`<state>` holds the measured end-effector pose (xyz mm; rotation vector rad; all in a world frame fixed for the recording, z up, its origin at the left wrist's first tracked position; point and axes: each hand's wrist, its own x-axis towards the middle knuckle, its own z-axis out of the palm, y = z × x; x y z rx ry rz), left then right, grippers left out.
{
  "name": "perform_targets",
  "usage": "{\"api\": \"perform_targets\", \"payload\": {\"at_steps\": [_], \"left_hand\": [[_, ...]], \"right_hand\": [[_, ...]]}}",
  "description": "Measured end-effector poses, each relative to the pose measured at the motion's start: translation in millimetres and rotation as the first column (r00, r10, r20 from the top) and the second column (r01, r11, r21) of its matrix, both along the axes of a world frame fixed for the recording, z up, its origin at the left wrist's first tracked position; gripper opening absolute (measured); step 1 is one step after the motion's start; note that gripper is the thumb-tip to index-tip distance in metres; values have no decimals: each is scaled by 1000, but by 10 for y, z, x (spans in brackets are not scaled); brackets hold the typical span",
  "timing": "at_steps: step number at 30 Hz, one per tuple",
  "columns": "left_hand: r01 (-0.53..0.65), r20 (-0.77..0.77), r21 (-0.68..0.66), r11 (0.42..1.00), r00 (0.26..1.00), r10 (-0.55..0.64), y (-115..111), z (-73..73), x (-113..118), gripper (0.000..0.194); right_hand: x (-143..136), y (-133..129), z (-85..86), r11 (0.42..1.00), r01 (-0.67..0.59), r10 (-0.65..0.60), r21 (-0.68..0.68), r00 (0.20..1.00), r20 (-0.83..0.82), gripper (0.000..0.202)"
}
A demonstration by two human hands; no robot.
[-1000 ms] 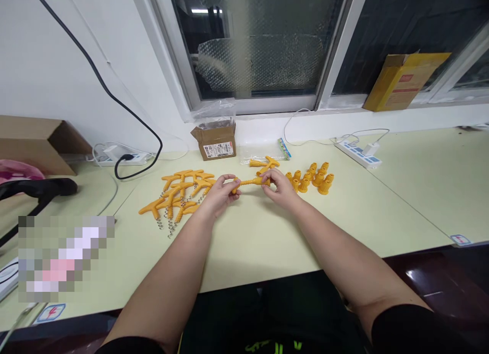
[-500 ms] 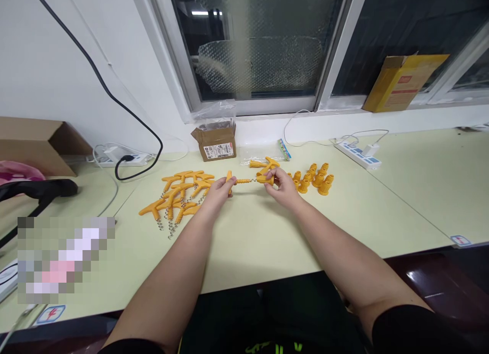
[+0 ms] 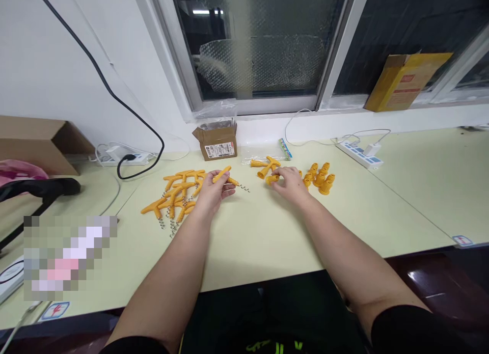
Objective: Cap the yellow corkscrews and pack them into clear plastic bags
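My left hand (image 3: 213, 191) is closed round the T-shaped handle of a yellow corkscrew (image 3: 232, 181), its bare metal spiral pointing right. A yellow flared plastic sleeve (image 3: 269, 180) is gripped in the fingers of my right hand (image 3: 291, 185), low over the table and apart from the spiral. Just behind that hand lie a yellow T-handled piece (image 3: 272, 163) and another sleeve (image 3: 259, 163). Left of my left hand, several corkscrews (image 3: 176, 195) lie in a pile with their spirals showing. Several sleeves (image 3: 320, 177) stand upright to the right, some partly hidden by my right hand.
At the back by the wall are a small open cardboard box (image 3: 217, 141) and a clear plastic bag (image 3: 254, 154). Power strips (image 3: 359, 154) with cables sit on both sides. A larger carton (image 3: 34, 142) and a black strap-like object (image 3: 42, 191) occupy the left.
The corkscrew and the sleeve, lined up end to end before, are now apart. My left hand has drawn back left and tilted the corkscrew; my right hand has moved slightly right with the sleeve.
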<state>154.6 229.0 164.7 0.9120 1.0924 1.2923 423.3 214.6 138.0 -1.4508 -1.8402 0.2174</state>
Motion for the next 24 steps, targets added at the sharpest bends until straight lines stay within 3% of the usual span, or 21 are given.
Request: {"api": "perform_targets", "payload": {"at_steps": [5, 9, 12, 14, 17, 19, 21, 24], "left_hand": [[-79, -45, 78, 994, 996, 83, 10, 117, -114, 40], [-160, -51, 45, 986, 985, 162, 81, 181, -285, 35], [-235, -191, 15, 972, 953, 234, 149, 140, -454, 41], [-284, -410, 50, 958, 868, 279, 189, 81, -582, 48], [-306, -753, 134, 942, 587, 298, 236, 1, -761, 60], [-311, -849, 157, 937, 443, 289, 256, -25, -841, 65], [-316, -882, 167, 934, 375, 285, 267, -27, -883, 67], [-313, -908, 162, 936, 324, 266, 267, -5, -904, 70]], "right_hand": [[76, 16, 3, 958, 247, -229, -144, 965, 130, 24], [102, 40, -5, 930, 333, -304, -157, 935, 185, 21], [137, 70, -47, 907, 394, -360, -149, 909, 209, 21], [166, 88, -84, 894, 422, -386, -148, 896, 221, 23], [189, 93, -107, 886, 448, -416, -118, 882, 223, 31], [169, 82, -88, 898, 437, -421, -47, 886, 196, 37], [108, 64, -61, 937, 346, -349, 49, 926, 144, 38], [-55, 43, -68, 987, 65, -81, 147, 991, 104, 36]]}}
